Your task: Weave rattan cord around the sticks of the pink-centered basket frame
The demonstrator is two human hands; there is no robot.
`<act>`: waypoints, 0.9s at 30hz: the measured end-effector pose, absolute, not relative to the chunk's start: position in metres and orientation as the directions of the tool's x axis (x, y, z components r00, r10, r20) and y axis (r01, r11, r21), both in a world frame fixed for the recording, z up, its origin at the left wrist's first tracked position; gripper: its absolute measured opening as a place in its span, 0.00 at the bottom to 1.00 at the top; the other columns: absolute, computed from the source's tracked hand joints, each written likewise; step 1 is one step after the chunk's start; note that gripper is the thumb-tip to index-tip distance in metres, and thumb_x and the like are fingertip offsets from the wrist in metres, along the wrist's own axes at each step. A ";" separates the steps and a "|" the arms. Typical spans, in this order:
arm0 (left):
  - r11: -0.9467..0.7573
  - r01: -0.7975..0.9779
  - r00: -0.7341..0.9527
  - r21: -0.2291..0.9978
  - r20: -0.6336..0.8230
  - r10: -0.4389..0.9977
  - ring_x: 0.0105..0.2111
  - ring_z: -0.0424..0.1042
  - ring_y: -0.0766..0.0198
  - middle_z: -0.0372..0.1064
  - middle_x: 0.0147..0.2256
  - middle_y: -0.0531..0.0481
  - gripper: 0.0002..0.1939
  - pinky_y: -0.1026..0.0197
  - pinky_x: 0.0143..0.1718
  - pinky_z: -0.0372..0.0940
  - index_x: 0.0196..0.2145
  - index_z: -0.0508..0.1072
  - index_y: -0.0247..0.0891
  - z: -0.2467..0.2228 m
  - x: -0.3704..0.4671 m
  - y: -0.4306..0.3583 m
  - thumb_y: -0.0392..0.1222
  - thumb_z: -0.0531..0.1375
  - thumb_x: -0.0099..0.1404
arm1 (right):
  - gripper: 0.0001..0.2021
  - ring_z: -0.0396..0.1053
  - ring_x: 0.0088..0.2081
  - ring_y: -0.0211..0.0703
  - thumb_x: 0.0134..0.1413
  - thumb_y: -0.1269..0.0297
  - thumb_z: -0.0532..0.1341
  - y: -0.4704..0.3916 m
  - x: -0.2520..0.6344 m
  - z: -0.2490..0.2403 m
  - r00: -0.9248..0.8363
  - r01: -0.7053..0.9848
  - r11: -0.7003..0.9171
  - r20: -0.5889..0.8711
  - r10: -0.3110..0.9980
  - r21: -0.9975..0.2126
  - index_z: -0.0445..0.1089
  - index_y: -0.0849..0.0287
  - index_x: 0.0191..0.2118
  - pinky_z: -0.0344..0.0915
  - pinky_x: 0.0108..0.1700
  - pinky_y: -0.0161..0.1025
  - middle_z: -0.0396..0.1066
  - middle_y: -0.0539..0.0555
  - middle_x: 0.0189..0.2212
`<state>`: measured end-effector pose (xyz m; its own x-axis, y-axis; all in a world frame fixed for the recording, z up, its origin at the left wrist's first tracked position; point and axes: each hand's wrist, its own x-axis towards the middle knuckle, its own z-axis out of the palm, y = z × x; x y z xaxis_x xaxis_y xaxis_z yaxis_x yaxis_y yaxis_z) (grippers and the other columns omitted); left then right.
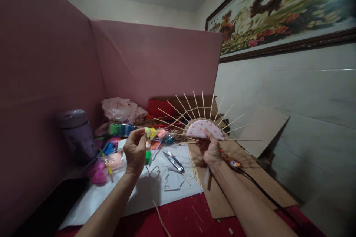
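Note:
My right hand [210, 150] grips a half-round fan-like piece [204, 129] by its lower edge, thumb on the pink dotted face. Thin wooden sticks spread out from its twine-wrapped curved rim, and a strand of twine [191, 110] crosses several of them partway up. To the left, my left hand [135, 152] pinches the twine near the tip of the leftmost stick; the fingertips partly hide it. A loose length of twine [160, 216] hangs below that hand. Between my hands, blue-handled thread snips [174, 162] lie on white paper.
Bags of coloured clay [122, 129] and a purple bottle [79, 133] stand left. Loose sticks [193, 166] lie mid-table. A patterned glue gun [229, 159] with a black cord rests on cardboard [250, 185] at right. Pink panels [155, 59] wall the back and left.

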<state>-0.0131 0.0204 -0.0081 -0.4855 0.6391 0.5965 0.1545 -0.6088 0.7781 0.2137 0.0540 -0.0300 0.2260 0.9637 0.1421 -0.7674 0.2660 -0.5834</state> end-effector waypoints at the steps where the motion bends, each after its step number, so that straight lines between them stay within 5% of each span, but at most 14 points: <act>1: -0.609 0.147 -0.460 0.780 0.599 0.655 0.22 0.64 0.69 0.67 0.25 0.53 0.07 0.67 0.22 0.57 0.31 0.71 0.36 -0.009 -0.011 0.019 0.40 0.60 0.53 | 0.12 0.65 0.14 0.33 0.36 0.62 0.68 0.054 0.214 -0.030 0.220 -0.769 0.259 0.139 0.966 -0.584 0.64 0.60 0.26 0.61 0.14 0.28 0.70 0.45 0.16; 10: -0.493 0.020 -0.198 0.870 0.487 0.851 0.20 0.62 0.70 0.66 0.21 0.54 0.06 0.68 0.20 0.56 0.29 0.71 0.37 -0.025 0.009 0.012 0.38 0.61 0.51 | 0.14 0.70 0.17 0.36 0.39 0.60 0.68 0.054 0.215 -0.030 0.237 -0.769 0.274 0.141 0.961 -0.578 0.67 0.60 0.32 0.63 0.14 0.28 0.73 0.46 0.17; 27: -0.313 0.103 0.069 0.944 0.307 0.949 0.23 0.69 0.63 0.70 0.20 0.51 0.04 0.61 0.28 0.63 0.22 0.71 0.35 -0.033 0.015 0.017 0.38 0.62 0.46 | 0.13 0.70 0.18 0.36 0.39 0.60 0.68 0.042 0.202 -0.027 0.161 -0.784 0.245 0.196 0.967 -0.570 0.67 0.60 0.31 0.66 0.17 0.28 0.73 0.48 0.20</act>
<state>0.0154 0.0166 -0.0327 0.0691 0.9491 0.3072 0.1026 -0.3130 0.9442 0.2023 0.0419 -0.0274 0.1606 0.9674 0.1958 -0.7840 0.2455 -0.5702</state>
